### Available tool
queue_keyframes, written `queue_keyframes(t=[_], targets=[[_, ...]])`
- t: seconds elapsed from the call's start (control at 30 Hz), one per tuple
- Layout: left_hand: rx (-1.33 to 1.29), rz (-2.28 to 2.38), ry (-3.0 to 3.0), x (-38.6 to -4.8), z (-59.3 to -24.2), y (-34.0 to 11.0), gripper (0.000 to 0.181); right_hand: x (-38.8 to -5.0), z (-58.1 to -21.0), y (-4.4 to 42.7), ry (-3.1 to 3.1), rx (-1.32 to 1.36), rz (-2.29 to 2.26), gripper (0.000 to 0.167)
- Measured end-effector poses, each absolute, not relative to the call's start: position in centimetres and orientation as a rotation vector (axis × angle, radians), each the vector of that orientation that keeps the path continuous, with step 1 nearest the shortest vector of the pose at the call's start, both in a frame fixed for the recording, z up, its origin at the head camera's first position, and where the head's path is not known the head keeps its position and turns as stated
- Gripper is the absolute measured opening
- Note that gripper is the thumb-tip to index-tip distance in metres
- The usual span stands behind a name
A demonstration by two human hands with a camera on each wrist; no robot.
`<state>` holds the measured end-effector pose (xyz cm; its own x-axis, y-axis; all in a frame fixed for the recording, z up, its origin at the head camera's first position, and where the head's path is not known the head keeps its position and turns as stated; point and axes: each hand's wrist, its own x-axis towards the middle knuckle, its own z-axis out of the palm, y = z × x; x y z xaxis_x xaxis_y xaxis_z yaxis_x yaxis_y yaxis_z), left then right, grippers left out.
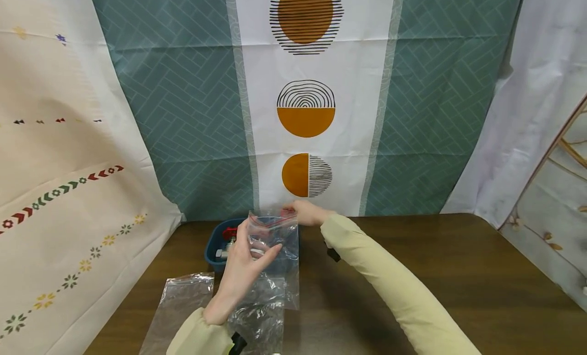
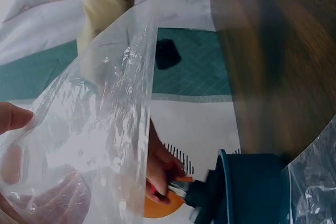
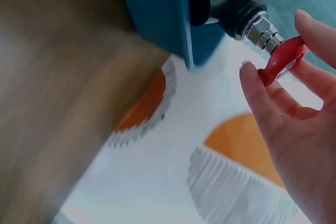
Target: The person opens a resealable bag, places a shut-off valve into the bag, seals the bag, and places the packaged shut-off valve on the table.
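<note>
My left hand (image 1: pixel 242 267) holds up a clear zip bag (image 1: pixel 290 276) with a red seal line along its top. In the left wrist view the crinkled bag (image 2: pixel 100 119) spreads out from the thumb and fingers. Behind it, at the back of the table, my right hand (image 1: pixel 311 214) grips a valve with a red handle (image 3: pixel 286 59), metal neck and black body (image 3: pixel 233 6). The valve is tilted, its black end at the rim of a blue bin (image 3: pixel 155 14). Up close, thumb and fingertips pinch the red handle.
Inside the blue bin (image 1: pixel 211 245) lie other red-handled valves (image 1: pixel 229 233) and a metal fitting (image 1: pixel 222 253). Two more clear bags lie flat on the table, one at left (image 1: pixel 181 306) and one in front of the bin (image 1: pixel 261 319). A patterned cloth (image 1: pixel 304 141) hangs behind the table.
</note>
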<state>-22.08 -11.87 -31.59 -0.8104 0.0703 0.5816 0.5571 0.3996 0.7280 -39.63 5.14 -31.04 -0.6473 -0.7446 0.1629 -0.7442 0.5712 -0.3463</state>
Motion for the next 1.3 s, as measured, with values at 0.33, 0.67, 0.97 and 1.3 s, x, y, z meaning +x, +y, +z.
queue_keyframes(t=[0.33,0.67,0.97,1.3], targets=[[-0.519,-1.385,-2.234,-22.6,-32.0,-10.9,0.061,-38.8,-27.7,9.1,2.815,-1.227,-0.821,0.038],[-0.550,-1.366,-2.307,-23.2,-32.7,-9.9,0.061,-38.3,-25.6,11.6,2.793,-1.220,-0.864,0.031],[-0.577,-1.364,-2.356,-24.3,-33.9,-9.1,0.066,-37.6,-24.9,13.2,2.778,-1.179,-0.985,0.030],[-0.589,-1.408,-2.377,-25.1,-35.0,-8.5,0.067,-34.5,-22.0,14.8,2.749,-1.085,-1.115,0.053]])
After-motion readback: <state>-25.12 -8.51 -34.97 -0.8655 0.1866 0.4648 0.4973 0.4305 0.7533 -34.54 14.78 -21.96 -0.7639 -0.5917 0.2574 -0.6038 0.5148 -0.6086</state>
